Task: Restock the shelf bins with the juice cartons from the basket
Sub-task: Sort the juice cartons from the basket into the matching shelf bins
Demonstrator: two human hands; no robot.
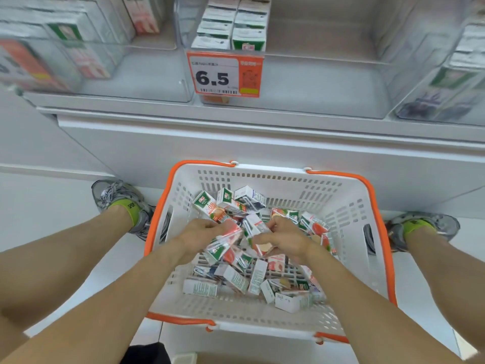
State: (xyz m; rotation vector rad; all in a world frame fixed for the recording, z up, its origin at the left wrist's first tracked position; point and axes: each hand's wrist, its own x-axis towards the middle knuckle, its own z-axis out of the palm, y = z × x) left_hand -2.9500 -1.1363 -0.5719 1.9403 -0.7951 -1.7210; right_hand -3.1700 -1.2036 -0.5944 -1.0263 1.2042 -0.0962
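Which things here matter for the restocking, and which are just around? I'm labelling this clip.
Job:
basket
juice cartons
shelf bins
left hand, gripping a carton
right hand, gripping a carton

Just around:
price tag
shoes

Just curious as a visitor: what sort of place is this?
Most likely a shop aisle. A price tag reading 6.5 hangs on clear shelf bins of cartons, and a shopping basket of juice cartons sits on the floor.

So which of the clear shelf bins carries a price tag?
The middle bin, holding two rows of cartons; an orange tag reading 6.5 hangs on its front. The neighbours show none.
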